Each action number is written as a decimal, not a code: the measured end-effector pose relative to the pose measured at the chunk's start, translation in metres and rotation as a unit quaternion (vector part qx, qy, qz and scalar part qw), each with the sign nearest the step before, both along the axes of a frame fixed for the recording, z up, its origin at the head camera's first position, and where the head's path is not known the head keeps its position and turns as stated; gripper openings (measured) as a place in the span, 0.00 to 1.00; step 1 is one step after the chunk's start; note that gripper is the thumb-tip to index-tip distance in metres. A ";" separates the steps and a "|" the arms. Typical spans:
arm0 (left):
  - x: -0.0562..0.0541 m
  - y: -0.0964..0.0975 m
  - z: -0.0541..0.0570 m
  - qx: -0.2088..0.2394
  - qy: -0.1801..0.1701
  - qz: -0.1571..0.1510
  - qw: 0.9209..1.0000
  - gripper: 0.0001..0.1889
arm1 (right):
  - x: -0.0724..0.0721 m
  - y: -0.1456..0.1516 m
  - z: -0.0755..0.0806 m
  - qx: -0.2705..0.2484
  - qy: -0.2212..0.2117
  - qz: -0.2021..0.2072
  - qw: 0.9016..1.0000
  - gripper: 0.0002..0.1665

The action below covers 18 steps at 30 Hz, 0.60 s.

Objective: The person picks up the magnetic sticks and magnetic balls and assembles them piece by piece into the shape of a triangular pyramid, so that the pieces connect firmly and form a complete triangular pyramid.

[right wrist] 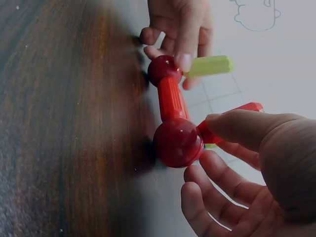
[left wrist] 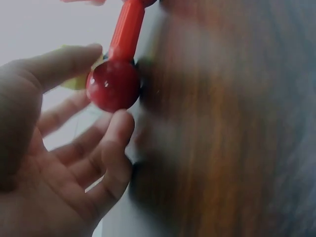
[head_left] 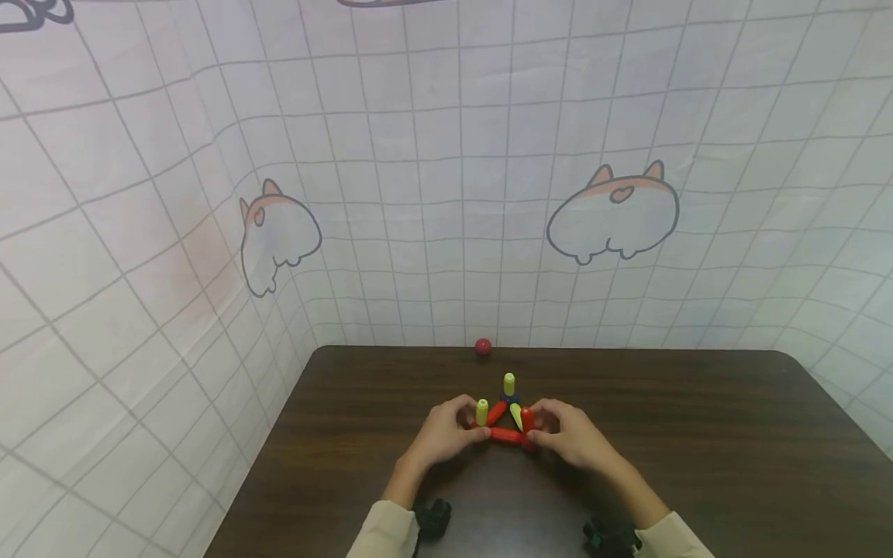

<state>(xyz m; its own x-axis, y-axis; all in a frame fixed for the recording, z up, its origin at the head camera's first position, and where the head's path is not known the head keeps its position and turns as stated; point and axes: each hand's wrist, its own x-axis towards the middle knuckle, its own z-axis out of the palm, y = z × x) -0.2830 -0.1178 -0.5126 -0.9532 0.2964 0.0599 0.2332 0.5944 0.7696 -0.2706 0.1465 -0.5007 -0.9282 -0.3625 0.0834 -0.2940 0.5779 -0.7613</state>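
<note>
A small triangle of magnetic-looking rods and balls lies on the table between both hands. Its front side is a red rod (head_left: 505, 435); another red rod (head_left: 496, 413) and a yellow-green rod (head_left: 516, 416) run back to a dark blue ball (head_left: 510, 400). From each corner a rod stands up: yellow-green at left (head_left: 482, 412), yellow-green at back (head_left: 509, 384), red at right (head_left: 526, 419). My left hand (head_left: 446, 426) holds the left red ball (left wrist: 113, 85) between thumb and fingers. With thumb and fingers, my right hand (head_left: 568, 434) grips the upright red rod just above its red ball (right wrist: 177, 142).
A loose red ball (head_left: 483, 346) sits by the back edge of the dark wooden table (head_left: 698, 434). Behind and at the sides hangs a white gridded curtain (head_left: 432, 194). Dark wrist devices (head_left: 434, 519) are worn near the sleeves.
</note>
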 end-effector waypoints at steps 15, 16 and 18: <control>-0.003 -0.008 0.002 0.010 -0.014 -0.042 0.999 0.11 | 0.002 0.000 -0.003 -0.007 0.012 -0.018 1.000 0.14; -0.003 -0.008 0.002 0.006 -0.009 -0.044 0.999 0.11 | 0.002 -0.001 -0.003 -0.007 0.011 -0.020 1.000 0.13; -0.003 -0.006 0.001 -0.001 -0.001 -0.044 0.999 0.12 | 0.002 -0.001 -0.003 -0.006 0.013 -0.023 1.000 0.13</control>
